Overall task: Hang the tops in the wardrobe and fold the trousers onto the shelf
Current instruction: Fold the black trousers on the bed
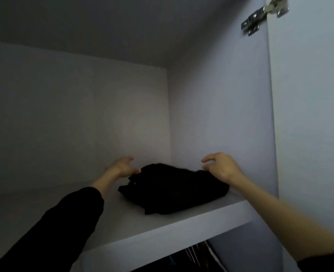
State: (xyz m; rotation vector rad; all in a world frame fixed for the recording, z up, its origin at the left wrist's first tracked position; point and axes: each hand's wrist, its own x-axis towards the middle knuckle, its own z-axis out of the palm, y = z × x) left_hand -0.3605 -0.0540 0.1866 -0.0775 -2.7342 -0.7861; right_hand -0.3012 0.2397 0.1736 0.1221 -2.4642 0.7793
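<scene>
Folded trousers (174,191) near shelf (162,226) edge, seemingly unheld

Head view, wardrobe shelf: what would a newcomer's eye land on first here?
A dark folded garment lies on the pale shelf, close to the right wall. Both hands flank it with loosely curled fingers: the left hand at its left edge, the right hand over its right end, neither clearly gripping. A metal hinge glints at top right.
</scene>
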